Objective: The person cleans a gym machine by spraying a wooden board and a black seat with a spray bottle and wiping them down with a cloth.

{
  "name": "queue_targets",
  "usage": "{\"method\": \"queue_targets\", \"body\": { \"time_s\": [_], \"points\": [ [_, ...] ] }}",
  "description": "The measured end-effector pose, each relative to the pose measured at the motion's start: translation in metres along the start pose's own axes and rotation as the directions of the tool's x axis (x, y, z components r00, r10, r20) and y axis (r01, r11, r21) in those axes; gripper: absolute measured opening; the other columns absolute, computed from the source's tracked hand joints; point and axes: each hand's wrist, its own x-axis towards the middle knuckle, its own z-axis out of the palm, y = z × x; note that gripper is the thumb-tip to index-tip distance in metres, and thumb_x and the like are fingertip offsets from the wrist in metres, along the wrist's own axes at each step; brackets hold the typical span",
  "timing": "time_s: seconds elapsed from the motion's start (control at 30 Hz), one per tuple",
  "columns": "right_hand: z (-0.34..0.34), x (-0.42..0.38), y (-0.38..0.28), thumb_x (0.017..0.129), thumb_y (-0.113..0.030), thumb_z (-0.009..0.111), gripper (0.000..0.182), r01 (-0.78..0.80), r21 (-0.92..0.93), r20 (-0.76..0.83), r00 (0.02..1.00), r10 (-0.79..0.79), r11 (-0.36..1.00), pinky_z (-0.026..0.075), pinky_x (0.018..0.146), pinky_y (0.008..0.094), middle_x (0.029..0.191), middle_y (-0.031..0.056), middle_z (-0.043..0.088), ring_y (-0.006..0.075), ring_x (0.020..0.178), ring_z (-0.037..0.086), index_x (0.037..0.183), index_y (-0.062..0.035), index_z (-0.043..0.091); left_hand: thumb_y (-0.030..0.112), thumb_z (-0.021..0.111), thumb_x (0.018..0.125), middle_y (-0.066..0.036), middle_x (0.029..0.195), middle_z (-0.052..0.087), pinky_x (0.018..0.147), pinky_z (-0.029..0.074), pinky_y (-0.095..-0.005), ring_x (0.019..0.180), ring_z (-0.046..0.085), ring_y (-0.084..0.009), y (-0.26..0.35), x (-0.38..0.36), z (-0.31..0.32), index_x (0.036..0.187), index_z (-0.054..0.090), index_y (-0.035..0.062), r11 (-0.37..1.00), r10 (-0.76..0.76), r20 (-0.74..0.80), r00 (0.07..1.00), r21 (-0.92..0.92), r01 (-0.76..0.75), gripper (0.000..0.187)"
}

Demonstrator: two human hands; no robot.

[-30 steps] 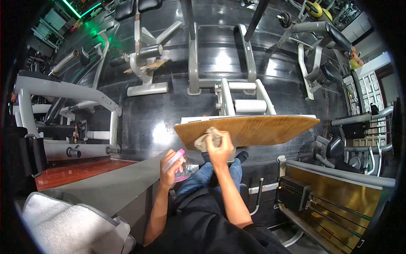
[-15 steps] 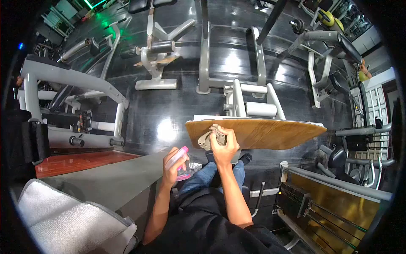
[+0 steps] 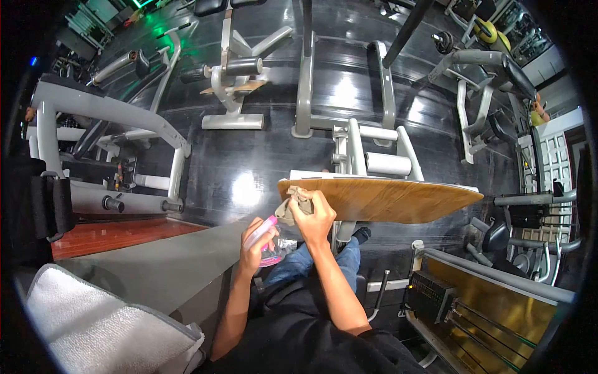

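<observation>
My left hand [image 3: 253,244] is wrapped round a clear spray bottle [image 3: 274,252] with a pink and white trigger head, held above my lap. In my right hand [image 3: 316,219] a crumpled beige cloth [image 3: 294,206] is pinched at the left end of a wooden board [image 3: 386,198]. The cloth meets the board's edge there, and part of it hangs below my fingers. The board has a brown wood-grain face and is fixed to a white-grey metal frame [image 3: 352,149].
A white towel [image 3: 112,318] lies at the lower left, by a grey ledge [image 3: 162,268]. Grey gym machines [image 3: 106,112] stand around on the dark shiny floor [image 3: 218,162]. On the right, a machine with a weight stack [image 3: 430,296] is close to my arm.
My right hand and the cloth have moved left along the board to its left end. My left hand keeps the spray bottle in about the same place.
</observation>
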Motion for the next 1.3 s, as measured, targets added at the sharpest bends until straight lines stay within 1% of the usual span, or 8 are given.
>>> {"method": "queue_targets", "body": {
  "time_s": [0.13, 0.33, 0.47, 0.7, 0.77, 1.0, 1.13, 1.3],
  "points": [
    [0.005, -0.032, 0.038, 0.071, -0.013, 0.08, 0.02, -0.025, -0.198, 0.142, 0.988, 0.054, 0.98, 0.053, 0.067, 0.0352, 0.083, 0.0064, 0.069, 0.0264, 0.077, 0.068, 0.085, -0.0085, 0.067, 0.018, 0.057, 0.089, -0.008, 0.08, 0.055, 0.057, 0.041, -0.028, 0.057, 0.054, -0.0136, 0.001, 0.0, -0.002, 0.085, 0.062, -0.005, 1.0, -0.001, -0.012, 1.0, 0.003, 0.001, 0.024],
    [0.019, -0.032, 0.025, 0.071, -0.013, 0.08, 0.02, -0.067, -0.215, 0.157, 0.982, 0.102, 0.974, 0.053, 0.067, 0.0354, 0.084, 0.0058, 0.069, 0.0263, 0.077, 0.068, 0.086, -0.0079, 0.066, 0.018, 0.056, 0.09, -0.008, 0.08, 0.054, 0.056, 0.04, -0.0272, 0.057, 0.053, -0.0133, -0.006, 0.001, -0.005, 0.085, 0.063, -0.0048, 1.0, 0.014, -0.029, 0.999, -0.006, -0.014, 0.024],
    [0.025, -0.015, 0.0, 0.072, -0.011, 0.079, 0.02, 0.003, -0.021, 0.058, 0.998, -0.002, 1.0, 0.053, 0.069, 0.0338, 0.087, 0.0061, 0.07, 0.0243, 0.078, 0.069, 0.086, -0.0063, 0.067, 0.018, 0.057, 0.09, -0.007, 0.08, 0.054, 0.056, 0.04, -0.027, 0.057, 0.053, -0.0132, -0.011, 0.001, -0.006, 0.085, 0.062, -0.0047, 1.0, -0.015, -0.042, 0.999, -0.009, 0.015, 0.024],
    [0.023, -0.069, 0.068, 0.073, -0.014, 0.079, 0.019, -0.084, -0.239, 0.159, 0.979, 0.124, 0.967, 0.052, 0.067, 0.0364, 0.089, 0.0037, 0.07, 0.0261, 0.079, 0.068, 0.088, -0.0119, 0.067, 0.018, 0.058, 0.091, -0.007, 0.08, 0.054, 0.055, 0.04, -0.0271, 0.057, 0.054, -0.0131, -0.01, 0.0, -0.006, 0.084, 0.062, -0.0042, 0.999, -0.01, -0.044, 0.999, -0.043, 0.008, 0.024],
    [0.017, -0.077, 0.086, 0.074, -0.02, 0.078, 0.018, -0.171, -0.296, 0.143, 0.965, 0.221, 0.94, 0.052, 0.065, 0.0385, 0.087, 0.0033, 0.069, 0.0278, 0.077, 0.068, 0.088, -0.0145, 0.067, 0.018, 0.058, 0.091, -0.007, 0.08, 0.054, 0.055, 0.04, -0.0271, 0.057, 0.054, -0.0131, -0.008, 0.003, -0.006, 0.084, 0.062, -0.0042, 0.999, -0.006, -0.048, 0.999, -0.046, 0.004, 0.024],
    [-0.005, -0.037, 0.049, 0.074, -0.014, 0.077, 0.017, -0.104, -0.141, -0.049, 0.994, 0.098, 0.985, 0.054, 0.066, 0.037, 0.085, 0.0083, 0.07, 0.0289, 0.075, 0.069, 0.084, -0.008, 0.065, 0.019, 0.057, 0.091, -0.007, 0.08, 0.053, 0.055, 0.04, -0.0273, 0.057, 0.054, -0.0134, -0.015, 0.002, -0.01, 0.084, 0.062, -0.0033, 1.0, -0.016, -0.031, 0.999, 0.004, 0.017, 0.024],
    [0.016, -0.043, 0.045, 0.072, -0.01, 0.079, 0.016, -0.045, -0.071, 0.056, 0.997, 0.049, 0.996, 0.054, 0.069, 0.0334, 0.087, 0.0067, 0.071, 0.0245, 0.079, 0.069, 0.085, -0.0087, 0.07, 0.02, 0.057, 0.091, -0.007, 0.08, 0.053, 0.056, 0.039, -0.027, 0.057, 0.054, -0.0133, -0.015, 0.001, -0.008, 0.084, 0.063, -0.0026, 1.0, -0.004, -0.009, 1.0, -0.012, 0.004, 0.025],
    [0.017, -0.063, 0.075, 0.074, -0.019, 0.078, 0.017, 0.032, -0.328, 0.294, 0.953, 0.069, 0.944, 0.054, 0.068, 0.0364, 0.087, 0.0025, 0.069, 0.0238, 0.078, 0.068, 0.088, -0.0156, 0.068, 0.02, 0.057, 0.092, -0.007, 0.082, 0.054, 0.057, 0.039, -0.0268, 0.058, 0.054, -0.0131, -0.008, 0.001, -0.004, 0.087, 0.062, -0.002, 1.0, -0.027, 0.005, 1.0, -0.007, 0.027, 0.023]
  ]
}}
